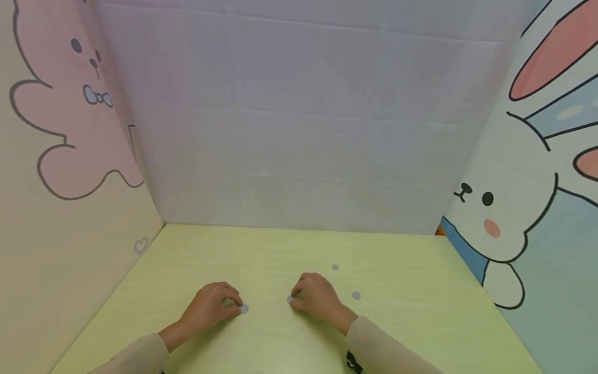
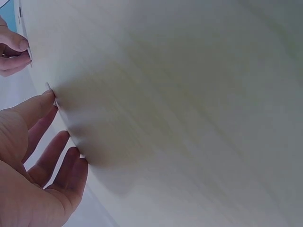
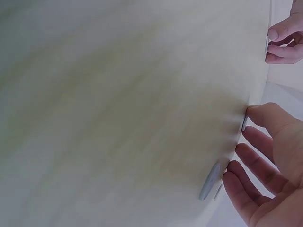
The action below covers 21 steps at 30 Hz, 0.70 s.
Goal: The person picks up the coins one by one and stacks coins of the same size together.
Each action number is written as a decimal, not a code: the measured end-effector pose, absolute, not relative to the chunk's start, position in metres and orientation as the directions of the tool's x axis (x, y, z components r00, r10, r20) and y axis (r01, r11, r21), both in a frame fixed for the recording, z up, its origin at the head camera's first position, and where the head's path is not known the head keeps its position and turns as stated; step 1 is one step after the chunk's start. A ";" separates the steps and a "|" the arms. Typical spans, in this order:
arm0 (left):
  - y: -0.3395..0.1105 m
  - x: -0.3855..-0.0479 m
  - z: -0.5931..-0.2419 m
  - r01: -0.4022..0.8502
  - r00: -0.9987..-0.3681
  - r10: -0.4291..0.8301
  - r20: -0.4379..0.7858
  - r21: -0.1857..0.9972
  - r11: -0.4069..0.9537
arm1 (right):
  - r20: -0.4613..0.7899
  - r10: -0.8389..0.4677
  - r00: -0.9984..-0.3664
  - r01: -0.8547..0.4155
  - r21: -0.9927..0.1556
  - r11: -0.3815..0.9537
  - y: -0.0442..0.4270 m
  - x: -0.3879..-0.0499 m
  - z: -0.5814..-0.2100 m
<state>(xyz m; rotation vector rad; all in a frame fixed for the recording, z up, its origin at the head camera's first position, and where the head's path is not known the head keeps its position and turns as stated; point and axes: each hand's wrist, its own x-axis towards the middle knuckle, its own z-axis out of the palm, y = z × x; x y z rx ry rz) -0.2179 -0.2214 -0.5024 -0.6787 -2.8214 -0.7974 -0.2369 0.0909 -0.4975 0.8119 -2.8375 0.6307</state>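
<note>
My left hand (image 1: 212, 306) is low on the table, thumb and index finger pinching the edge of a small flat grey disc (image 1: 244, 308). In the left wrist view a thin rim of that disc (image 2: 48, 87) shows beyond the fingertips. Across from it, my right hand (image 1: 317, 297) grips a second grey disc (image 1: 289, 299) between thumb and index finger. Seen edge-on in the right wrist view, this disc (image 3: 244, 123) lies against the tabletop, and the other fingers touch the surface. Two more grey discs lie to the right, a farther one (image 1: 335, 267) and a nearer one (image 1: 356, 295).
The pale yellow-green table (image 1: 224, 254) ends at a white cloth backdrop (image 1: 299, 130). A panel with a pink bear (image 1: 84, 135) stands on the left, and one with a white rabbit (image 1: 509, 218) on the right. Both sleeves reach the wrists.
</note>
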 end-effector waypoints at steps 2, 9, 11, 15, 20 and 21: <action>-0.222 -0.218 -0.503 0.454 -0.891 0.385 0.241 0.466 0.759 | 0.230 -0.483 -0.845 -0.534 -0.353 0.768 0.091 -0.236 -0.497; -0.222 -0.218 -0.505 0.449 -0.894 0.383 0.235 0.473 0.758 | 0.232 -0.484 -0.844 -0.537 -0.356 0.765 0.090 -0.235 -0.497; -0.221 -0.218 -0.505 0.448 -0.894 0.382 0.234 0.474 0.758 | 0.237 -0.484 -0.842 -0.539 -0.370 0.757 0.089 -0.236 -0.497; -0.221 -0.218 -0.504 0.454 -0.891 0.385 0.241 0.472 0.756 | 0.246 -0.492 -0.835 -0.550 -0.389 0.739 0.087 -0.236 -0.498; -0.220 -0.217 -0.503 0.449 -0.893 0.380 0.240 0.487 0.749 | 0.260 -0.504 -0.824 -0.567 -0.391 0.725 0.081 -0.235 -0.495; -0.220 -0.217 -0.502 0.446 -0.895 0.377 0.239 0.491 0.748 | 0.262 -0.505 -0.823 -0.569 -0.391 0.723 0.080 -0.235 -0.495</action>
